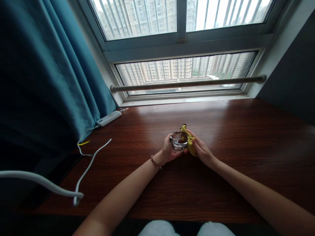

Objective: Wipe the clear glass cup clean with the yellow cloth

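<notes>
A small clear glass dish rests in the middle of the dark wooden tabletop. My left hand cups it from the left, with a bead bracelet on that wrist. Against the dish's right rim my right hand presses a crumpled yellow cloth. One end of the cloth pokes up above the dish. What lies inside the dish cannot be made out.
A white power strip lies at the back left, and its white cable trails off the left edge. A teal curtain hangs at left. A window with a metal rail runs along the back. A dark wall stands at right.
</notes>
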`<action>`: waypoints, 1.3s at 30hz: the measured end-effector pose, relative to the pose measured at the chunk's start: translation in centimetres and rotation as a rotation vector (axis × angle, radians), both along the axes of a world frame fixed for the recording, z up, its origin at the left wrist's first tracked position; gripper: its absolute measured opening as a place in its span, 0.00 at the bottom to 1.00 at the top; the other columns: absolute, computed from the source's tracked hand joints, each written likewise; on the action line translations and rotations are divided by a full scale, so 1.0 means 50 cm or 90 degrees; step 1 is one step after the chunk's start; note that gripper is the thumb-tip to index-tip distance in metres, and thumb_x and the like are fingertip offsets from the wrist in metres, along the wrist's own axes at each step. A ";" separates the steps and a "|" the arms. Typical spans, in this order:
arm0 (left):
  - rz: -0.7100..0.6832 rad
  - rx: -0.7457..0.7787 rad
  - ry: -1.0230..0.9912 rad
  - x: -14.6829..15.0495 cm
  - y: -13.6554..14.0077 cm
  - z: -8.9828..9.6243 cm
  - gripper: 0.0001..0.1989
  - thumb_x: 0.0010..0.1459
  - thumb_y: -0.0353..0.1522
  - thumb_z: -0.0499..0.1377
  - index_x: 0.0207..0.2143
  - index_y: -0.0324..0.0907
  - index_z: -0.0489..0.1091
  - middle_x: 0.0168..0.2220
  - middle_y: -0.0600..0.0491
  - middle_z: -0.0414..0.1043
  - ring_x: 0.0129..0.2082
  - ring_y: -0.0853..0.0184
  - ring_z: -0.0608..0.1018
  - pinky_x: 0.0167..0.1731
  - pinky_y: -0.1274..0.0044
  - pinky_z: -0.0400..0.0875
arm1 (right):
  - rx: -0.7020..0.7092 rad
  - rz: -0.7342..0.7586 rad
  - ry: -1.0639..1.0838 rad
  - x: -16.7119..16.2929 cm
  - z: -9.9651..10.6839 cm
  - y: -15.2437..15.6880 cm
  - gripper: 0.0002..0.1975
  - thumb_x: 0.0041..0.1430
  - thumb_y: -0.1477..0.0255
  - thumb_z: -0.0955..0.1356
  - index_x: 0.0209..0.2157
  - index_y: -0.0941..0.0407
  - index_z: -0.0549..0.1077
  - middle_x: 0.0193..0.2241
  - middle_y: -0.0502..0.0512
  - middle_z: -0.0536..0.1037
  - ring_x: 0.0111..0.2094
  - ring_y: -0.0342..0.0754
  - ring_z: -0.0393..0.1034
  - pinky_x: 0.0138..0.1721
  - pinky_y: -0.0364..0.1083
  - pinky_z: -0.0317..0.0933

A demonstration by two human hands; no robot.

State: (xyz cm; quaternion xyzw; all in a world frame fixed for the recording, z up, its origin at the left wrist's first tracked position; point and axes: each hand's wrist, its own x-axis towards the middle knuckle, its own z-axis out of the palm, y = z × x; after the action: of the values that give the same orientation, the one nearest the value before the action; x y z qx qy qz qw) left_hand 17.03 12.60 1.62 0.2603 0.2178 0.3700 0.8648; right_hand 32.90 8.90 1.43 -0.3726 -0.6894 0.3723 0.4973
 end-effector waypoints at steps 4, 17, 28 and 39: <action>-0.072 -0.009 0.043 -0.001 -0.006 0.006 0.23 0.54 0.44 0.47 0.34 0.33 0.69 0.27 0.43 0.70 0.24 0.61 0.72 0.19 0.74 0.65 | -0.073 0.042 0.115 0.001 -0.002 0.003 0.23 0.61 0.61 0.57 0.54 0.56 0.59 0.54 0.56 0.62 0.55 0.50 0.55 0.56 0.50 0.48; -0.107 0.000 0.049 -0.006 0.000 -0.001 0.23 0.54 0.44 0.46 0.35 0.33 0.69 0.24 0.44 0.70 0.17 0.67 0.69 0.10 0.82 0.53 | -0.106 0.000 0.156 -0.001 0.007 -0.001 0.19 0.60 0.60 0.58 0.49 0.53 0.65 0.48 0.55 0.69 0.47 0.51 0.65 0.46 0.50 0.62; -0.086 -0.059 0.073 0.003 -0.006 0.010 0.20 0.56 0.43 0.46 0.34 0.37 0.68 0.26 0.49 0.70 0.23 0.67 0.72 0.19 0.80 0.64 | 0.135 0.031 -0.008 -0.009 0.034 -0.036 0.13 0.63 0.69 0.56 0.44 0.53 0.67 0.49 0.56 0.68 0.55 0.50 0.55 0.56 0.55 0.48; -0.053 -0.044 0.153 0.017 -0.023 0.014 0.30 0.57 0.50 0.38 0.34 0.35 0.68 0.27 0.46 0.70 0.25 0.67 0.71 0.22 0.79 0.64 | 0.259 0.067 -0.033 -0.013 0.045 -0.071 0.16 0.62 0.76 0.54 0.48 0.54 0.63 0.50 0.57 0.67 0.55 0.52 0.55 0.54 0.58 0.51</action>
State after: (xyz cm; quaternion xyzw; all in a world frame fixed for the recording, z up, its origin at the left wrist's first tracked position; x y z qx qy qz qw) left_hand 17.88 11.45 2.33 0.2817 0.3213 0.2920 0.8556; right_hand 32.23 5.35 3.66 -0.2379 -0.7815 0.2411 0.5240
